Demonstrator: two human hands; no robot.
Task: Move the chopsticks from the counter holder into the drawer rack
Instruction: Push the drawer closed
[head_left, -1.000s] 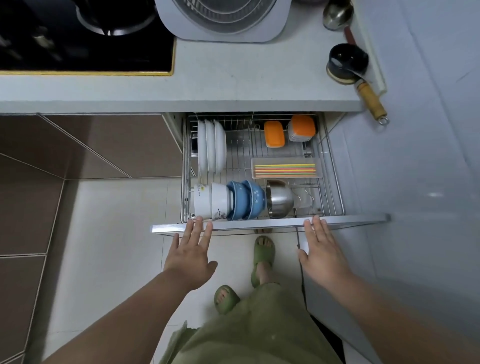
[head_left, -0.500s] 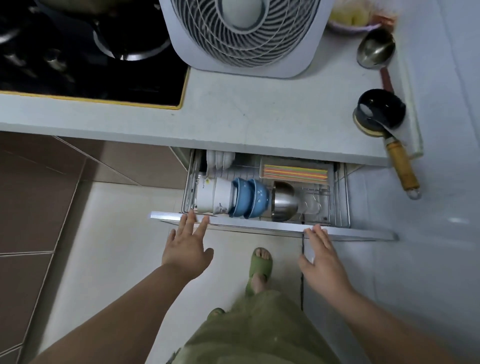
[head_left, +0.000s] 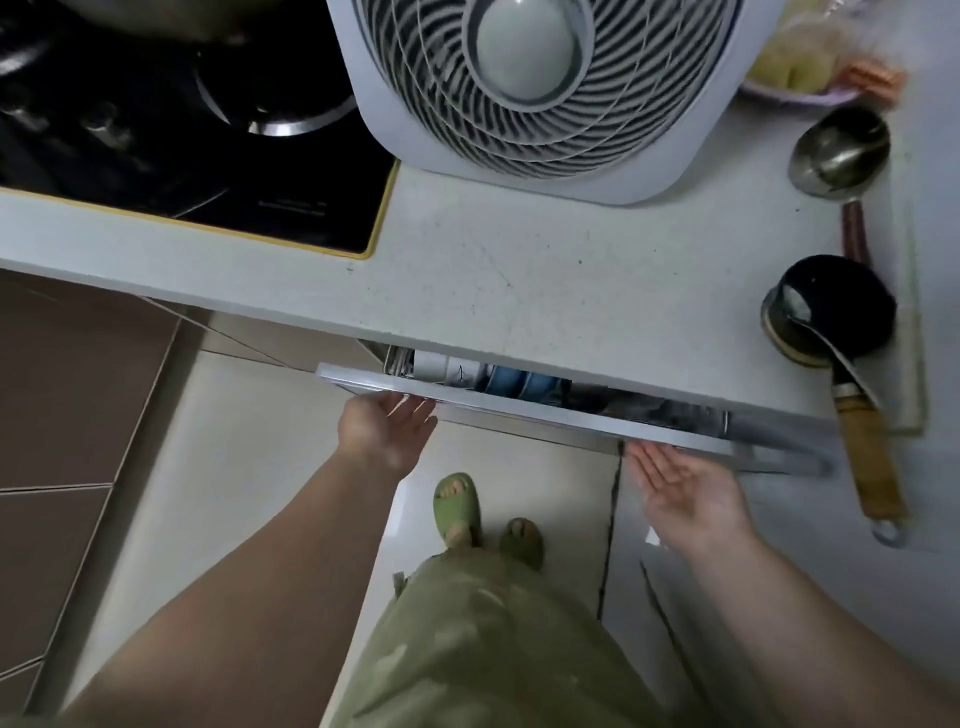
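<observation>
The drawer under the counter stands only a narrow gap out. Through the gap I see white cups and blue bowls in the wire rack; the chopsticks are hidden under the counter. My left hand is flat, fingers apart, with fingertips against the drawer front near its left end. My right hand is open, palm up, fingertips touching the drawer front's lower edge toward the right. Neither hand holds anything.
On the grey counter stand a white fan, a black hob at left, a steel ladle and a black ladle with wooden handle at right. My feet in green slippers stand on the pale floor below.
The drawer has slid in from wide open to almost shut, both hands following its front. The chopsticks tray and plates have gone out of sight under the counter.
</observation>
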